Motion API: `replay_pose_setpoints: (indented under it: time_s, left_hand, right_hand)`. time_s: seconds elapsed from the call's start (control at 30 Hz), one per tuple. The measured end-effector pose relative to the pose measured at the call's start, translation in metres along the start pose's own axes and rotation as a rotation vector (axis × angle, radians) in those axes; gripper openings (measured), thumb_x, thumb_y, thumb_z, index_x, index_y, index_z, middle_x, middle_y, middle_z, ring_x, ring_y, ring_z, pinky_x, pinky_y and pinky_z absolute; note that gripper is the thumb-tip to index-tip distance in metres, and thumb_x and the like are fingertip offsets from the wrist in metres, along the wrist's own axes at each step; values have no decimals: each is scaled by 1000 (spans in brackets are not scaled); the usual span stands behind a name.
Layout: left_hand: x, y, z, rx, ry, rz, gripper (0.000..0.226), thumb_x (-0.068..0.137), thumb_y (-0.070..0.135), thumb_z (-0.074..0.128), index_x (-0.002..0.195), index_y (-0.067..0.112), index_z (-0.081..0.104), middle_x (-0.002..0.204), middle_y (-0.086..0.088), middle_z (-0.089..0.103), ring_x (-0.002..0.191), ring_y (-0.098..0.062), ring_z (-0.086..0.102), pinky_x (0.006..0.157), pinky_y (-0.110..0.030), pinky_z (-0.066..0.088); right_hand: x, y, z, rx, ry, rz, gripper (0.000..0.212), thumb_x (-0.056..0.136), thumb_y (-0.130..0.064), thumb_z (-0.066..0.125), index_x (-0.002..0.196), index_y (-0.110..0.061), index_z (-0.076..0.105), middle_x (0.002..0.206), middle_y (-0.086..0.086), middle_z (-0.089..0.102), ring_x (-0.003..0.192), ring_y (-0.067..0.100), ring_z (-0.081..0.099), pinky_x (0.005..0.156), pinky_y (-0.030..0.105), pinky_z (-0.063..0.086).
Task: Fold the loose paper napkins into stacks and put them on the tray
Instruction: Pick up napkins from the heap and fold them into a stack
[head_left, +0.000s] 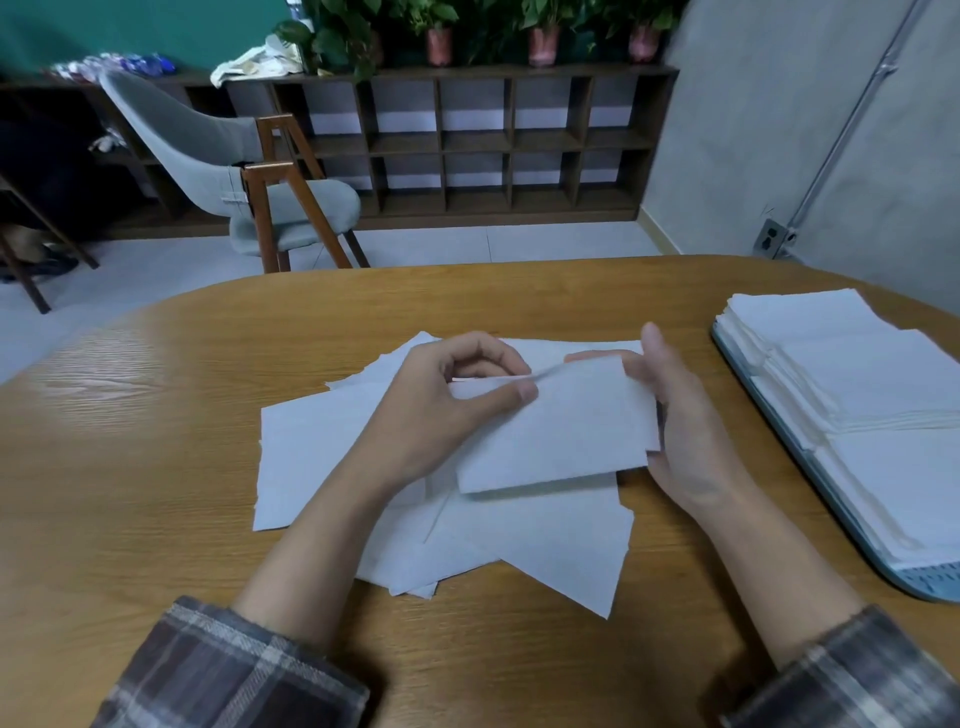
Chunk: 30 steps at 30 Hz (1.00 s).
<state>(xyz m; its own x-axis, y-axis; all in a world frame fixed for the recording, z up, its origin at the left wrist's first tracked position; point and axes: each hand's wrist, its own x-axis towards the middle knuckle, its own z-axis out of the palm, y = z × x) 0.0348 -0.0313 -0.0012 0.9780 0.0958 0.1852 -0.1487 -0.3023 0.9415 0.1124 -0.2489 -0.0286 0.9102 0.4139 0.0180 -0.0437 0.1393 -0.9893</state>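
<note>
I hold a white folded napkin (561, 431) a little above the table, between both hands. My left hand (447, 400) pinches its upper left edge with thumb and fingers. My right hand (675, 410) grips its right edge, thumb raised. Under them lies a heap of loose flat napkins (322, 457) spread over the middle of the wooden table (130, 467). At the right stands a light blue tray (930, 584) carrying stacks of folded napkins (857, 374).
A grey chair with wooden legs (270, 197) stands beyond the table's far edge. A dark cubby shelf (467, 140) with potted plants lines the back wall. A grey wall with a socket (774, 236) is at the right.
</note>
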Motion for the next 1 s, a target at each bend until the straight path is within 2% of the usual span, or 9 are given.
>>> replay_pose_setpoints:
  time_s: [0.13, 0.3, 0.43, 0.57, 0.67, 0.77, 0.8, 0.9, 1.0]
  left_hand:
    - [2, -3, 1, 32, 109, 25, 14, 87, 19, 86, 97, 18, 76, 86, 4, 79, 90, -5, 72, 97, -34, 52]
    - [3, -6, 2, 36, 134, 32, 21, 87, 19, 87, 104, 21, 74, 86, 5, 80, 89, -11, 74, 106, -57, 50]
    - [3, -8, 5, 25, 133, 19, 21, 87, 19, 87, 103, 22, 75, 85, 0, 79, 90, -16, 74, 92, -45, 57]
    - [3, -13, 9, 91, 152, 37, 22, 86, 20, 88, 102, 28, 75, 87, 4, 77, 92, -9, 70, 90, -32, 53]
    - [3, -15, 14, 209, 243, 109, 31, 87, 28, 86, 114, 30, 71, 107, 14, 72, 105, -1, 65, 85, -16, 48]
    - [2, -9, 12, 116, 204, -10, 46, 88, 48, 80, 130, 41, 62, 124, 22, 63, 115, 15, 55, 90, -6, 45]
    - [2, -8, 10, 25, 151, -78, 48, 87, 51, 79, 130, 44, 61, 121, 21, 66, 113, 14, 58, 94, -10, 47]
    - [1, -8, 6, -69, 78, -119, 51, 87, 40, 85, 131, 47, 60, 106, 3, 79, 105, -14, 73, 95, -38, 59]
    - [3, -16, 5, 62, 137, -31, 54, 89, 34, 84, 133, 50, 55, 119, 5, 74, 110, -22, 69, 94, -45, 59]
  right_hand:
    - [-4, 1, 6, -85, -85, -60, 29, 95, -37, 70, 113, -16, 80, 115, 11, 79, 109, 30, 75, 97, 50, 54]
    - [-9, -1, 12, -170, -143, -133, 39, 93, -19, 73, 131, -26, 68, 121, -4, 75, 110, 15, 72, 82, 25, 57]
    - [-9, -1, 12, -223, -142, -158, 56, 93, -14, 75, 141, -37, 57, 123, -8, 71, 108, 14, 71, 83, 27, 59]
    - [-9, -1, 14, -238, -133, -174, 66, 95, -9, 75, 146, -44, 50, 118, -11, 72, 105, 13, 73, 80, 25, 59]
    - [-7, 0, 11, -212, -91, -190, 71, 94, -10, 75, 147, -47, 47, 122, -3, 71, 110, 18, 72, 83, 32, 61]
    - [-5, -1, 7, 26, -69, -167, 74, 92, -8, 74, 148, -47, 46, 124, 8, 71, 113, 27, 72, 85, 38, 61]
    - [-4, -2, 6, 77, -63, -157, 75, 91, -8, 74, 148, -47, 46, 124, 8, 71, 113, 28, 72, 84, 39, 61]
    - [-1, 2, 5, -42, -8, -192, 74, 92, -10, 76, 145, -51, 46, 135, 1, 66, 122, 29, 69, 94, 50, 60]
    - [-2, 3, 4, -4, -79, -163, 63, 89, -18, 78, 140, -45, 55, 138, 3, 64, 124, 29, 67, 93, 43, 59]
